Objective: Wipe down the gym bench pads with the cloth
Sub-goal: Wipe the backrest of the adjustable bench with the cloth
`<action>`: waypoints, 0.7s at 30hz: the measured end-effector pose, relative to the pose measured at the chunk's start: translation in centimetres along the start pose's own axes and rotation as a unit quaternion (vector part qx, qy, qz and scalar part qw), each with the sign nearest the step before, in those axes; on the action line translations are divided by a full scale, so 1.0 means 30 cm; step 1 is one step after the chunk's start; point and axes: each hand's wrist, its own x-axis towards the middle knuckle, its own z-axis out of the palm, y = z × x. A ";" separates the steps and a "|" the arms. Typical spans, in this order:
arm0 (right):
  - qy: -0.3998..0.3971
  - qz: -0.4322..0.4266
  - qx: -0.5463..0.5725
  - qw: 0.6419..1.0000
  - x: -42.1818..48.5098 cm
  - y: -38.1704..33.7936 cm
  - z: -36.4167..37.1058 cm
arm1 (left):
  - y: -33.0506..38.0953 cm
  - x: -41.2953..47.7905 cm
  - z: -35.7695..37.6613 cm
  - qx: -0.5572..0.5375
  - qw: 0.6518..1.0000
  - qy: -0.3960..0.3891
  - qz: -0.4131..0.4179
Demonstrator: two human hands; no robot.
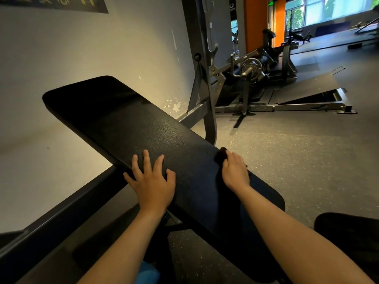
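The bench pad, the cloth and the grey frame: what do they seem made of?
Bench pad: probably vinyl or faux leather, black, fine pebbled grain with dull sheen. Cloth, gripped by the right hand: dark, fuzzy-edged soft textile; fibre unclear. Frame: likely steel, matte grey paint.

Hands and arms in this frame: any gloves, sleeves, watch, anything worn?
Nothing worn that shows. Left hand and right hand: no gloves, rings or watch. Left forearm and right forearm: uncovered to the frame edge, no sleeves.

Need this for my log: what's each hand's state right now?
Left hand: open, fingers spread flat on the pad.
Right hand: closed, gripping the cloth against the pad.
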 end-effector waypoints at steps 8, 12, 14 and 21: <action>-0.035 -0.151 -0.017 0.988 -0.040 -0.305 0.062 | 0.016 -0.002 -0.006 0.016 1.000 -0.004 -0.006; -0.131 -0.259 0.025 0.957 -0.016 -0.494 0.113 | 0.010 -0.005 -0.025 0.054 0.998 0.018 0.017; -0.144 -0.263 0.014 0.954 0.020 -0.461 0.111 | 0.009 0.001 -0.033 0.070 0.997 0.005 0.019; -0.023 -0.044 0.015 0.999 0.020 -0.023 -0.009 | 0.040 0.029 -0.050 0.119 0.989 -0.070 0.043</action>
